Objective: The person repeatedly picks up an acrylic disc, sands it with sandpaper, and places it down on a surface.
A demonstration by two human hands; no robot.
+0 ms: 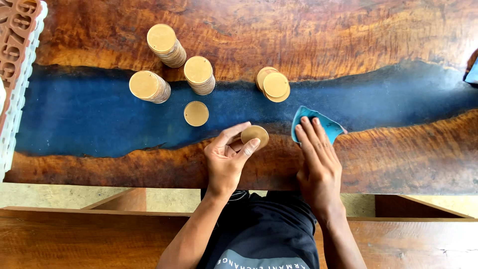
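Observation:
My left hand (227,158) holds a round wooden disc (255,134) between thumb and fingers, just above the near edge of the table. My right hand (317,159) lies flat with its fingers pressing on a small blue cloth (323,122) on the table. Three tall stacks of wooden discs (164,44), (198,74), (148,86) stand at the back left. A single disc (196,113) lies flat in front of them. A short pile of discs (273,84) sits behind the cloth.
The table (398,154) is a dark wood slab with a blue resin strip (89,119) along its middle. A white grid tray with a brown number stencil (15,60) stands at the left edge. A wooden bench (74,234) runs below.

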